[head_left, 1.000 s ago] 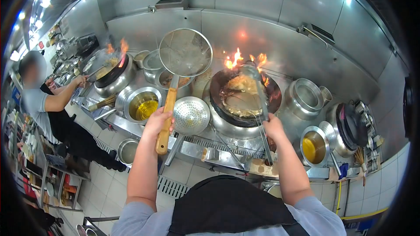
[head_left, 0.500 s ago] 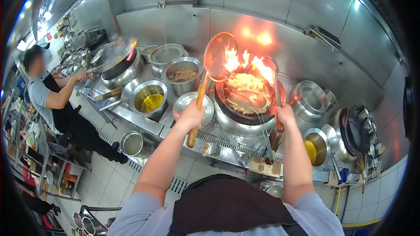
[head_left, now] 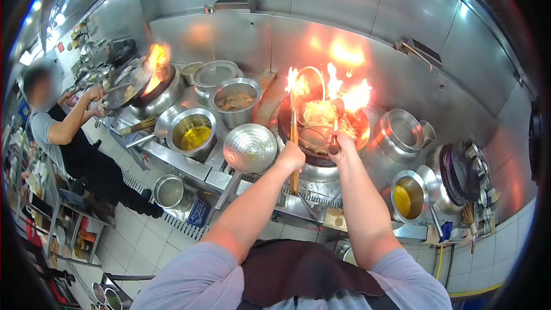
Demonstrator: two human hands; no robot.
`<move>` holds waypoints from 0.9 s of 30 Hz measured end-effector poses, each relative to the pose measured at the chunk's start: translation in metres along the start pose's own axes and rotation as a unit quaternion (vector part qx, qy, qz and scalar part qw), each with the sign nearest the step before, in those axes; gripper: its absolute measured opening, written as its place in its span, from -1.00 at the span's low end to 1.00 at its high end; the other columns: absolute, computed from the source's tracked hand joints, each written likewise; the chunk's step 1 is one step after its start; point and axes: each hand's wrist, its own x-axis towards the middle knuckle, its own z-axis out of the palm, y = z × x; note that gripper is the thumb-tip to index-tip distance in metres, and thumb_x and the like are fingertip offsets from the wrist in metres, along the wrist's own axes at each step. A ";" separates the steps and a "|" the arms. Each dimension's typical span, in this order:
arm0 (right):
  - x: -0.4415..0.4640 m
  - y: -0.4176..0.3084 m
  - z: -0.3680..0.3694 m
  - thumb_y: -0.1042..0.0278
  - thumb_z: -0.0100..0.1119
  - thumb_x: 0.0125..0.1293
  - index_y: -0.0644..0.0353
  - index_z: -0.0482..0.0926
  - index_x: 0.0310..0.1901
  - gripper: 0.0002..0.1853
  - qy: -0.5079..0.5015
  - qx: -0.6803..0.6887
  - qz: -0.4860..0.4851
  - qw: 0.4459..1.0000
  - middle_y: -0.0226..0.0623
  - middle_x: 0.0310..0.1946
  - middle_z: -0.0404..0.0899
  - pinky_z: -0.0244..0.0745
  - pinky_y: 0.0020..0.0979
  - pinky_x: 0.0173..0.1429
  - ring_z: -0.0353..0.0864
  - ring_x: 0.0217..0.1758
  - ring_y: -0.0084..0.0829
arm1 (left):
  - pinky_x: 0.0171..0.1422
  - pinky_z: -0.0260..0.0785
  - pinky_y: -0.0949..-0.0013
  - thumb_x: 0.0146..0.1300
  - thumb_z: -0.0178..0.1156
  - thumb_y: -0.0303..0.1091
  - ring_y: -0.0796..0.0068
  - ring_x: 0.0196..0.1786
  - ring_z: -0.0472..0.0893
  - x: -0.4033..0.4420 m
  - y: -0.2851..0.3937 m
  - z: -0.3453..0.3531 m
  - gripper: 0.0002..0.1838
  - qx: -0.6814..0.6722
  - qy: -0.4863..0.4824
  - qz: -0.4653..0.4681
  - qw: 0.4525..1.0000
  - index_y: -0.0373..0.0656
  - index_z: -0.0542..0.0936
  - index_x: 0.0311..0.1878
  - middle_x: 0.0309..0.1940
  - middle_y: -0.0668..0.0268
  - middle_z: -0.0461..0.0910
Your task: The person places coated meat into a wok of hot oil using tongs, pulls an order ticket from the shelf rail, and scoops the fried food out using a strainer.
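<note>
My left hand is closed round the wooden handle of a round strainer, whose head is over the back of the wok, among flames. In my right hand is a ladle with a wooden handle end; its bowl is over the food. Both hands are at the front edge of the wok, which sits on the burner. Tall flames rise behind and beside the pale food, whose kind I cannot make out. A perforated skimmer lies left of my left hand.
To the left stand a pot of yellow oil, a pot of brown food and a lidded pot. On the right are another oil pot and a steel pot. A co-worker handles a flaming wok at far left.
The strainer has moved from left of the wok to over it, and my left hand has gone right. My right hand and ladle have shifted left. Flames have grown at the co-worker's wok.
</note>
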 end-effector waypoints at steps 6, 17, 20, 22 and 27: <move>-0.040 0.003 0.036 0.45 -0.14 0.30 0.16 0.27 -0.35 -0.94 0.011 0.129 -0.005 0.992 -0.38 -0.64 0.37 0.32 -0.53 -0.60 0.34 -0.67 -0.54 | -0.59 0.45 0.19 0.13 -0.04 -0.53 0.10 -0.60 0.58 0.015 -0.004 0.003 -0.72 -0.215 -0.006 -0.043 0.976 -0.54 0.39 -0.11 -0.41 -0.08 0.52; -0.074 -0.007 0.047 0.40 -0.07 0.29 0.17 0.32 -0.39 -0.89 -0.018 0.011 0.005 1.000 -0.38 -0.63 0.38 0.29 -0.50 -0.60 0.35 -0.66 -0.54 | -0.60 0.44 0.20 0.14 -0.08 -0.56 0.13 -0.64 0.54 0.006 0.012 0.007 -0.80 -0.250 0.002 -0.035 0.967 -0.45 0.47 -0.23 -0.53 0.03 0.50; -0.082 -0.034 0.011 0.39 -0.01 0.26 0.19 0.36 -0.41 -0.88 -0.082 -0.177 -0.041 0.980 -0.38 -0.64 0.38 0.27 -0.49 -0.66 0.34 -0.71 -0.52 | -0.48 0.47 0.23 0.17 -0.03 -0.52 0.27 -0.56 0.50 0.013 0.002 -0.007 -0.85 -0.375 -0.070 -0.068 0.922 -0.35 0.41 -0.21 -0.50 0.15 0.46; -0.096 -0.044 0.001 0.41 0.01 0.24 0.20 0.38 -0.38 -0.91 -0.040 -0.293 -0.111 0.949 -0.37 -0.63 0.40 0.28 -0.49 -0.66 0.37 -0.73 -0.50 | -0.50 0.44 0.25 0.19 -0.01 -0.47 0.30 -0.57 0.50 0.013 0.001 -0.016 -0.87 -0.383 -0.094 -0.053 0.918 -0.32 0.41 -0.22 -0.51 0.20 0.45; -0.110 -0.043 -0.025 0.44 0.01 0.21 0.23 0.42 -0.34 -0.94 -0.019 -0.375 -0.182 0.909 -0.39 -0.63 0.40 0.31 -0.46 -0.68 0.39 -0.76 -0.49 | -0.51 0.42 0.30 0.20 0.03 -0.43 0.37 -0.59 0.50 -0.003 0.004 -0.029 -0.88 -0.412 -0.129 -0.054 0.900 -0.29 0.41 -0.26 -0.52 0.24 0.46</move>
